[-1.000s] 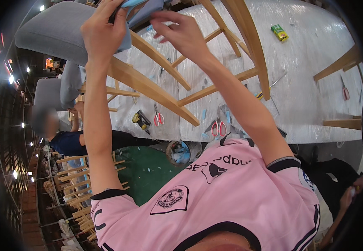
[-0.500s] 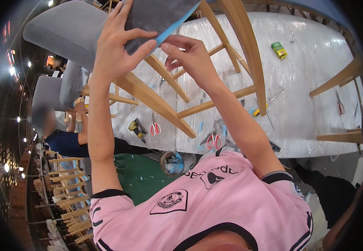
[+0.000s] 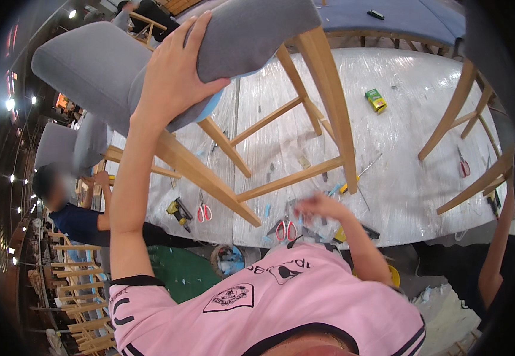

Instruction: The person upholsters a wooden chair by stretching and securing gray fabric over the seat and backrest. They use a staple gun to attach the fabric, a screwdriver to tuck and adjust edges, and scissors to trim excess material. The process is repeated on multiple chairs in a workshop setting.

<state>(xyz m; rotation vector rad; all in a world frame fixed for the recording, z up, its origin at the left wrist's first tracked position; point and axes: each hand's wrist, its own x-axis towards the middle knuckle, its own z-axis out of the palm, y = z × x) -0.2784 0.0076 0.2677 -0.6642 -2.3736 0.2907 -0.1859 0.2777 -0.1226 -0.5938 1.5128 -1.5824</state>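
One right hand [image 3: 321, 207], blurred, left hand [image 3: 171, 80] on grey upholstery [image 3: 257, 35], cropped above

The left hand [image 3: 174, 74] lies spread over a grey cushioned chair [image 3: 257, 38]; the right hand [image 3: 320, 207], blurred, hovers near red-handled scissors [image 3: 286, 221] on the plastic-covered bench [image 3: 394, 142].

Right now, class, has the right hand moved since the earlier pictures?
Yes: judged against the middle scissors on the table, the right hand has gone from the nearest cushion toward them and the table's near edge.
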